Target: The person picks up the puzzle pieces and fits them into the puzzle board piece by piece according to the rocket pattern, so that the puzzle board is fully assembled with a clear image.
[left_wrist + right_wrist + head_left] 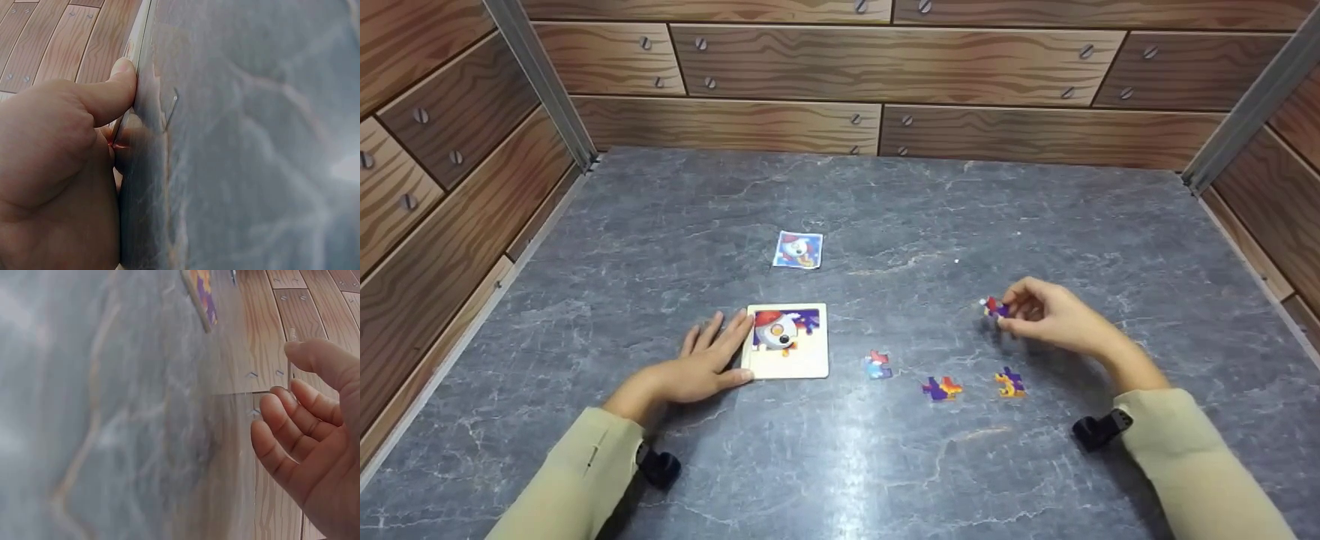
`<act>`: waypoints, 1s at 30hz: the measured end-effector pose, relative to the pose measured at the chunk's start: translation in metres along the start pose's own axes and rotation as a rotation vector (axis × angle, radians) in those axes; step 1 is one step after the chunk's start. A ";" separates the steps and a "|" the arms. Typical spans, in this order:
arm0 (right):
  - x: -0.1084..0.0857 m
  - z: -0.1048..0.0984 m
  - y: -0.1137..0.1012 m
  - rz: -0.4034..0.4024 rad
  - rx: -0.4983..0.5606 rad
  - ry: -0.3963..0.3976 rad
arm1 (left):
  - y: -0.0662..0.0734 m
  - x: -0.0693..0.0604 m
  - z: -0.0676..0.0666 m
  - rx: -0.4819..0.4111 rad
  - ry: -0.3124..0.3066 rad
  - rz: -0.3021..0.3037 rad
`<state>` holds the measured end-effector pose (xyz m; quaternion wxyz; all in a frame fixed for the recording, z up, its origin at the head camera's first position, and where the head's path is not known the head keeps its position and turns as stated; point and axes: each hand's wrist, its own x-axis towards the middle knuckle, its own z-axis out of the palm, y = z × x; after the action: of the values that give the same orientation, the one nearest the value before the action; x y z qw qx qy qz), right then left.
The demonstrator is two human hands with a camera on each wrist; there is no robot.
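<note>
A square puzzle board [790, 367] with a pale frame holds several joined pieces showing a white-and-red cartoon figure. My left hand [701, 369] lies flat at its left side, fingers straight, with fingertips and thumb touching the frame; in the left wrist view the thumb [109, 95] presses on its edge. Off to the right, my right hand [1050, 313] pinches a red-and-purple puzzle piece [994, 307] between thumb and fingers, above the table. The right wrist view shows that hand [315, 433] with its fingers curled and the piece only edge-on.
Three loose pieces lie on the grey marbled table [697, 217]: a red-and-blue one [877, 365], a purple-and-orange one [942, 388] and a yellow-and-purple one [1009, 382]. A small picture card [799, 250] lies behind the board. Wood-patterned walls [885, 64] enclose the table.
</note>
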<state>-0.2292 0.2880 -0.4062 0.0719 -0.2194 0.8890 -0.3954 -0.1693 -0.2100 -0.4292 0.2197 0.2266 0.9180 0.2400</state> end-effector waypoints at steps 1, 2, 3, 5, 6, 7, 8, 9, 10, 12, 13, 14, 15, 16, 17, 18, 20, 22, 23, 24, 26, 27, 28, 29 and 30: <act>0.001 0.001 -0.001 -0.004 0.005 0.006 | 0.000 0.000 0.000 0.001 -0.002 0.000; 0.001 0.002 -0.002 -0.009 0.004 0.011 | 0.000 0.000 0.000 0.003 -0.002 -0.004; 0.002 0.003 -0.002 -0.012 0.002 0.016 | 0.000 0.000 0.000 0.006 -0.002 -0.006; 0.004 0.005 -0.004 -0.020 -0.002 0.021 | 0.000 0.001 0.000 0.010 -0.002 -0.008; 0.004 0.006 -0.004 -0.022 -0.004 0.022 | 0.000 0.001 0.000 0.011 -0.003 -0.008; 0.005 0.007 -0.004 -0.025 -0.004 0.022 | 0.000 0.001 0.000 0.011 -0.004 -0.008; 0.006 0.009 -0.004 -0.029 -0.001 0.020 | 0.000 0.001 0.000 0.010 -0.004 -0.009; 0.007 0.010 -0.004 -0.030 0.005 0.017 | 0.000 0.001 0.000 0.008 -0.006 -0.009; 0.008 0.011 -0.004 -0.032 0.011 0.014 | 0.000 0.001 0.000 0.005 -0.007 -0.008; 0.009 0.014 -0.006 -0.030 0.019 0.005 | 0.000 0.002 0.000 -0.002 -0.009 -0.005; 0.010 0.015 -0.008 -0.028 0.022 0.001 | 0.000 0.002 0.000 -0.004 -0.010 -0.004; 0.010 0.017 -0.011 -0.026 0.027 -0.003 | 0.000 0.002 -0.001 -0.004 -0.011 -0.003; 0.011 0.018 -0.014 -0.024 0.029 -0.006 | 0.000 0.002 -0.001 -0.004 -0.012 -0.003; 0.011 0.019 -0.019 -0.026 0.027 -0.009 | -0.001 0.002 -0.001 -0.003 -0.012 -0.002; 0.011 0.020 -0.025 -0.032 0.025 -0.015 | -0.001 0.002 -0.001 -0.002 -0.013 -0.003; 0.011 0.021 -0.030 -0.039 0.021 -0.018 | -0.001 0.002 -0.001 -0.002 -0.014 -0.004; 0.011 0.023 -0.041 -0.055 0.026 -0.026 | -0.001 0.002 -0.001 -0.002 -0.013 -0.005; 0.013 0.026 -0.047 -0.070 0.027 -0.032 | -0.001 0.002 -0.001 -0.003 -0.011 -0.004; 0.014 0.027 -0.047 -0.073 0.029 -0.035 | -0.001 0.002 -0.001 -0.005 -0.011 -0.004; 0.016 0.029 -0.046 -0.082 0.030 -0.037 | -0.001 0.002 -0.001 -0.006 -0.009 -0.003; 0.020 0.032 -0.043 -0.088 0.037 -0.044 | -0.001 0.001 0.000 -0.004 -0.008 -0.002; 0.022 0.034 -0.041 -0.088 0.034 -0.045 | -0.001 0.001 0.000 -0.005 -0.007 -0.002; 0.023 0.036 -0.040 -0.089 0.032 -0.050 | -0.001 0.001 0.000 -0.006 -0.007 -0.002; 0.025 0.037 -0.040 -0.092 0.029 -0.054 | -0.001 0.001 0.000 -0.006 -0.006 -0.002; 0.027 0.039 -0.041 -0.094 0.025 -0.058 | -0.001 0.001 0.000 -0.006 -0.004 -0.002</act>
<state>-0.2277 0.2259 -0.4017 0.0818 -0.2712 0.8703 -0.4030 -0.1701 -0.2107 -0.4300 0.2226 0.2253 0.9171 0.2422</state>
